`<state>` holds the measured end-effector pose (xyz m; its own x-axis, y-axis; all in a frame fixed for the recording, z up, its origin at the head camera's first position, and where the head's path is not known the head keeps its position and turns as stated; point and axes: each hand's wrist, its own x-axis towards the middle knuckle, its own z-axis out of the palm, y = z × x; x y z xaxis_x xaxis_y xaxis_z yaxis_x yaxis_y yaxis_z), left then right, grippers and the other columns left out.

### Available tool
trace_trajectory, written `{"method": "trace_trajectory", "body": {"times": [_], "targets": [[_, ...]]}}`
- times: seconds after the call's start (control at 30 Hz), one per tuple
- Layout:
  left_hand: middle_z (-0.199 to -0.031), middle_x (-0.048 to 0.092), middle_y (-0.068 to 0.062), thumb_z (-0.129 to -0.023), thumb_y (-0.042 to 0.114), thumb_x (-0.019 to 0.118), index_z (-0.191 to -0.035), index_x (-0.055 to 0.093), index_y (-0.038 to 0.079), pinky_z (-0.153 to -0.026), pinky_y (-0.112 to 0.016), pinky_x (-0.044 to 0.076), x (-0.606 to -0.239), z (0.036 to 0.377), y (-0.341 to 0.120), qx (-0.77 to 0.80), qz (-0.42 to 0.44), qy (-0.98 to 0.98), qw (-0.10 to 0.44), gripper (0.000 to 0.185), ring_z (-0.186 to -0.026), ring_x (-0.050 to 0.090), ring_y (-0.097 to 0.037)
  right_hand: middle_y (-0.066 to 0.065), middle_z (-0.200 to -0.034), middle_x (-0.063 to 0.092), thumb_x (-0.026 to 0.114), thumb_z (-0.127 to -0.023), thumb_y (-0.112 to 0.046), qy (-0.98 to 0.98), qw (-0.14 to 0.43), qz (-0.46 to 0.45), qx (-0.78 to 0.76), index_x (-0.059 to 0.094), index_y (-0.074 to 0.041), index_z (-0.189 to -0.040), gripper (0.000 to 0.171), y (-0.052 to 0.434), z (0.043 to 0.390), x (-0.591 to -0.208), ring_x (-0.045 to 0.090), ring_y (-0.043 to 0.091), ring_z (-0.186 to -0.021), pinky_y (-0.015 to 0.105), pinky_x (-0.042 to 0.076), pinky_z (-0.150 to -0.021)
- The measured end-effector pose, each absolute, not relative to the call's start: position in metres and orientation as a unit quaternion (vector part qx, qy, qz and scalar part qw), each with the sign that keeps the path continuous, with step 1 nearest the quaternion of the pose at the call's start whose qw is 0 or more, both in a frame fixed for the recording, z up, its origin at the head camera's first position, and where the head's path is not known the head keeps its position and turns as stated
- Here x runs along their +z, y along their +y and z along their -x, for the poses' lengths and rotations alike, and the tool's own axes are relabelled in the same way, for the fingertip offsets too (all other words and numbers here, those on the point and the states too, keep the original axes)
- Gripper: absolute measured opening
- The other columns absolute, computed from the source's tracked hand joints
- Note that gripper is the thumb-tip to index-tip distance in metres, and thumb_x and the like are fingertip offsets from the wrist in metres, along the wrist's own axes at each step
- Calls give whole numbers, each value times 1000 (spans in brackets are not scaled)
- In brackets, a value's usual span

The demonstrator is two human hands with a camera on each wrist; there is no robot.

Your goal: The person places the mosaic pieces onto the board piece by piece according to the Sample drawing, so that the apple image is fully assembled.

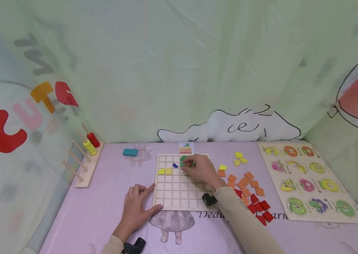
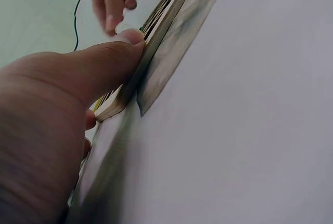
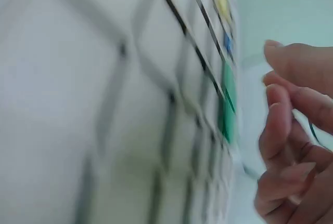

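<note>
A wooden grid board lies on the pink table. It holds two yellow tiles, a blue piece and green tiles near its far edge. My right hand reaches over the board, fingers loosely curled, fingertips right beside the green tiles. The right wrist view shows a green tile lying flat in the grid, with the fingers just apart from it. My left hand lies flat on the table. Its thumb presses the board's left edge.
Loose orange tiles, red tiles and yellow tiles lie right of the board. A fruit puzzle board sits far right. A peg rack, a teal block and a pattern card stand at the back.
</note>
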<state>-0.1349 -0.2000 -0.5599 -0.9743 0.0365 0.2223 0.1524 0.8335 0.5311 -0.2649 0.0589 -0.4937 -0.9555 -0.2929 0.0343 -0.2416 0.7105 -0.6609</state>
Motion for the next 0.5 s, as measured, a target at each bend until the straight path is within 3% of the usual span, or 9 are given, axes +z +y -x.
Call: {"method": "trace_trajectory", "body": {"times": [0.13,0.27,0.5], "targets": [[-111,52,-2,-78,54,89,-145,67,19,-87,-38,36,-561,135,-200,-284,49,-952,101,78,-97,39,-14,6,-102,73,79,-95,-28,939,37,70,-336,79,-10,-116,28,102,266,-483,61,22,-84,32,48,-69],[-111,52,-1,-78,55,89,-145,67,20,-87,-38,36,-562,135,-201,-283,49,-952,103,79,-97,38,-14,15,-114,71,77,-97,-33,946,45,-8,-322,75,-7,-123,37,141,263,-477,62,30,-96,37,51,-74],[-111,52,-1,-78,56,88,-145,67,21,-88,-39,36,-564,136,-202,-284,52,-952,102,79,-97,38,-13,18,-106,70,79,-94,-40,955,91,-65,-275,68,-1,-119,47,170,261,-485,60,32,-92,42,51,-79]]}}
